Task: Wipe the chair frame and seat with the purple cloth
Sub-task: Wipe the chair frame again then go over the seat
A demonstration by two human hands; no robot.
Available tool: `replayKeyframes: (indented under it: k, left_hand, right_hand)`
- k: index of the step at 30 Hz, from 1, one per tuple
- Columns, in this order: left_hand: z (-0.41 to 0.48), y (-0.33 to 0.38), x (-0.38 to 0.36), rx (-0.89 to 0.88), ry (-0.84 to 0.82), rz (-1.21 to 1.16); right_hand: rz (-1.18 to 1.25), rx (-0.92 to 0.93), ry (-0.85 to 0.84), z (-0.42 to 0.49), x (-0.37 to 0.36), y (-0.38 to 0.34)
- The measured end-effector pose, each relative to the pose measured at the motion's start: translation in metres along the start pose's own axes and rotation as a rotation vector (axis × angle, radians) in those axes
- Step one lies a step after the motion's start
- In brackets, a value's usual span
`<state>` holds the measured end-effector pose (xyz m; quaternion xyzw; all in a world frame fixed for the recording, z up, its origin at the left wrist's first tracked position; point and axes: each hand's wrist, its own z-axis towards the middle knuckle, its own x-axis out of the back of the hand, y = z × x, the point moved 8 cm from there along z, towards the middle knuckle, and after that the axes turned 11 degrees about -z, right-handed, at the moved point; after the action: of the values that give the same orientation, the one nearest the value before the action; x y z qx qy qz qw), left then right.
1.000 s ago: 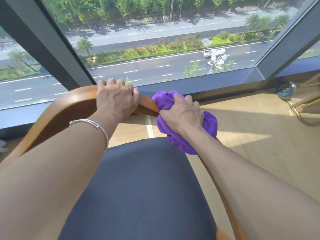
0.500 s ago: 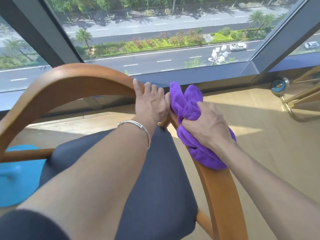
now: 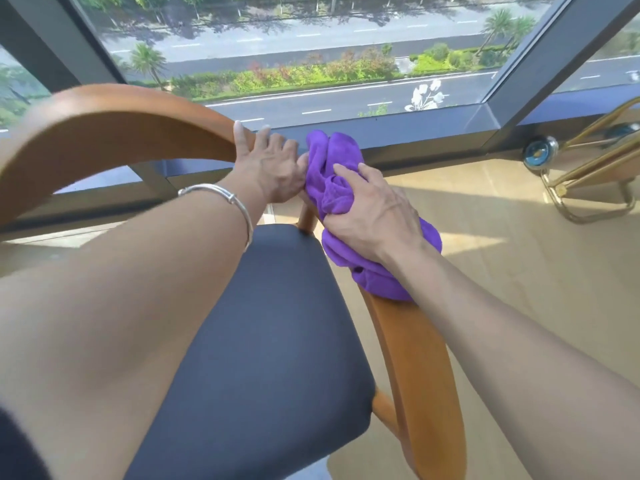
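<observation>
A chair with a curved wooden frame (image 3: 114, 129) and a dark padded seat (image 3: 263, 341) stands before me. My left hand (image 3: 266, 168), with a silver bracelet at the wrist, grips the top of the curved back rail. Just to its right, my right hand (image 3: 374, 213) holds a bunched purple cloth (image 3: 332, 161) wrapped over the frame where the back bends down into the right armrest (image 3: 419, 368). The cloth hides that stretch of the rail.
A large window with dark frames (image 3: 540, 57) rises right behind the chair, with a road far below. A gold metal rack with a wheel (image 3: 540, 152) stands at the right on the light wood floor (image 3: 519, 271).
The view has shifted, so the chair sits further left and more of its curved back shows. Both hands stay side by side on the rail, the cloth sliding along toward the right armrest.
</observation>
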<state>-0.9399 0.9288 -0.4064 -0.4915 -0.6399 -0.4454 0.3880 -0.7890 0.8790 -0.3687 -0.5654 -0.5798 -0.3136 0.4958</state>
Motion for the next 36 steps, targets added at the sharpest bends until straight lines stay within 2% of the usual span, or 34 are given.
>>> replayKeyframes:
  k: [7, 11, 16, 18, 29, 34, 36]
  left_hand:
    - [-0.005, 0.001, -0.002, -0.027, -0.078, 0.101]
    - [-0.029, 0.020, -0.008, -0.064, 0.057, -0.009]
    - [-0.100, 0.090, -0.040, -0.296, 0.038, 0.034]
    - [-0.110, 0.103, -0.048, -0.337, 0.019, 0.015]
    - [-0.104, 0.098, -0.051, -0.242, -0.042, 0.090]
    - [-0.114, 0.103, -0.055, -0.135, -0.178, 0.006]
    - [-0.116, 0.105, -0.060, -0.168, -0.216, 0.052]
  right_hand:
    - [0.029, 0.031, 0.071, -0.054, -0.010, 0.015]
    - [0.100, -0.029, 0.132, -0.114, -0.024, 0.043]
    - [0.095, -0.079, 0.210, -0.171, -0.044, 0.054]
    - [0.092, -0.086, 0.227, -0.175, -0.046, 0.052]
    - [0.185, -0.069, 0.271, -0.171, -0.038, 0.055]
    - [0.110, 0.010, 0.274, -0.208, -0.059, 0.059]
    - [0.105, 0.045, 0.264, -0.212, -0.063, 0.059]
